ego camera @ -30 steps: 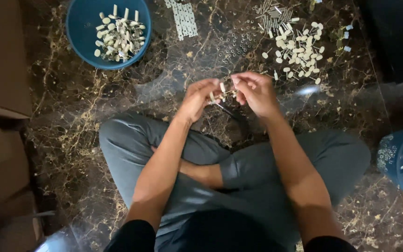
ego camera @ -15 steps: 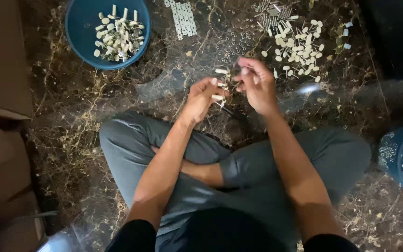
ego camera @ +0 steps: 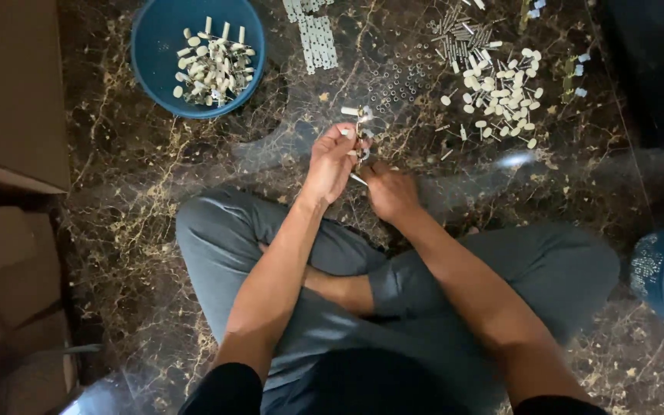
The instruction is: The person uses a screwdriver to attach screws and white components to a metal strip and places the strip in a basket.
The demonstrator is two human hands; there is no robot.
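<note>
bare forearms below black sleeves, grey trousers, bare hands, no rings or watch.

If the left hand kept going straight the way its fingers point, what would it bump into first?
Probably the small white pegs just past the left hand, already at its fingertips. Beyond them lie small metal rings on the floor. Height is hard to judge from above.
</note>
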